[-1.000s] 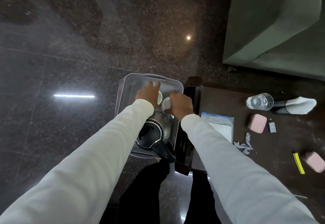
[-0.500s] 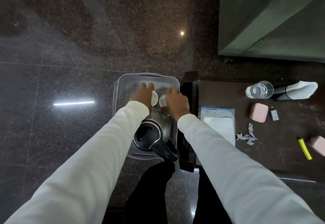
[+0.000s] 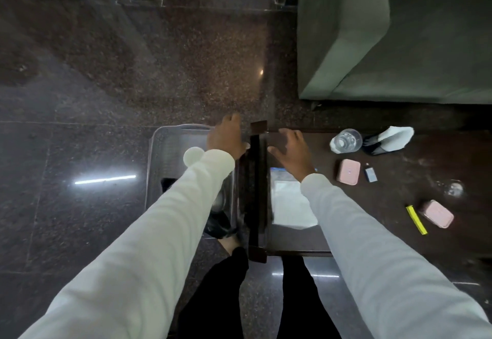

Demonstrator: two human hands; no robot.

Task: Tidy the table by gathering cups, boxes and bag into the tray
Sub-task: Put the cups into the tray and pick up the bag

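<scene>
Head view: left hand (image 3: pixel 226 137) over tray (image 3: pixel 159 152), right hand (image 3: pixel 291 149) spread above table (image 3: pixel 399 232).

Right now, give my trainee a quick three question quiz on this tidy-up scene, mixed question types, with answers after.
1. True or false: the right hand grips a pink box.
2. How many pink boxes lie on the table?
3. The white cup sits: A) in the tray, B) on the table, C) on the floor.

Key: 1 false, it is open above the plastic bag. 2 two. 3 A.
</scene>
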